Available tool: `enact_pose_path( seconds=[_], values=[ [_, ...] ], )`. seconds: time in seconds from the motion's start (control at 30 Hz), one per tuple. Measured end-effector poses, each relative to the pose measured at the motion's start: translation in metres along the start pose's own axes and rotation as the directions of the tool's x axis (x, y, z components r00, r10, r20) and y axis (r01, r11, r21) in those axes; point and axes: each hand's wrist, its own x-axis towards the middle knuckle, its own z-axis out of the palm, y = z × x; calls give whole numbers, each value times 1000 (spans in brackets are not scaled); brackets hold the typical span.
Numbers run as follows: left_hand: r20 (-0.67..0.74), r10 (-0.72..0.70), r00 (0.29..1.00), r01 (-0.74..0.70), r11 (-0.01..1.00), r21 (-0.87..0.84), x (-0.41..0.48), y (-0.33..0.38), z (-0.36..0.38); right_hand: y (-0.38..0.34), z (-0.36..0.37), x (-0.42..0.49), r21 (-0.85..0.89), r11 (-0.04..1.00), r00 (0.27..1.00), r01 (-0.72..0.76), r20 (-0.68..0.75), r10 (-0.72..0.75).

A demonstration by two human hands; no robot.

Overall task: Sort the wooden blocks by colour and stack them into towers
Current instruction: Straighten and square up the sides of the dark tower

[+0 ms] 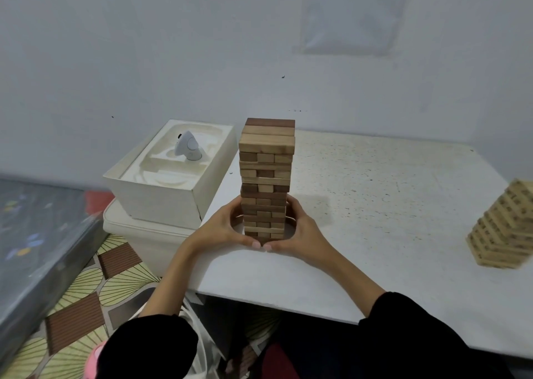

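1. Block towers: two, a mixed-colour tower [265, 176] and a pale tower [501, 228].
2. Hands: two, left hand [222, 228] and right hand [302, 231].
3. Boxes: two, upper box [161, 196] and lower box [144, 234].
4. Table [375, 205]: one.
5. Wall sheet [352, 17]: one.
6. White device [189, 147]: one.

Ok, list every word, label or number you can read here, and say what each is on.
Nothing can be read outright.
Sheet on the wall: a few printed lines at its top, too small and blurred to read.
Pale tower at the table's right edge: dark marks on some blocks, too blurred to read.
Mixed tower: no text shows.
White device in the box: no text shows.
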Motion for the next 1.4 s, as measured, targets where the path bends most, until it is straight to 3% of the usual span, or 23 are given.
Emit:
enact_pose_path(
  seconds=[0.13,0.23,0.33,0.5,0.7,1.07,1.4],
  values=[
    [17,-1,1000,1,1000,-10,-3,3,1,-5,-1,-1,18,1000,999,-3,39,3],
    [20,-4,1000,5,999,-41,-8,4,5,-9,2,-8,152,988,996,-36,88,23],
    [-15,-9,1000,5,967,-256,-16,1,22,-9,15,-18,308,944,993,-115,-3,122],
    [-354,-230,907,29,871,-490,-19,9,58,-8,51,-23,460,886,970,-61,-183,162],
    [-567,-316,760,5,876,-482,-6,13,66,-14,57,-15,558,829,925,-39,-294,241],
    [-499,-321,805,56,879,-474,-1,15,69,-10,62,0,605,791,919,-85,-260,298],
    [-510,-362,780,-11,807,-591,5,15,69,-19,46,8,606,783,926,-139,-200,319]
  ],
)
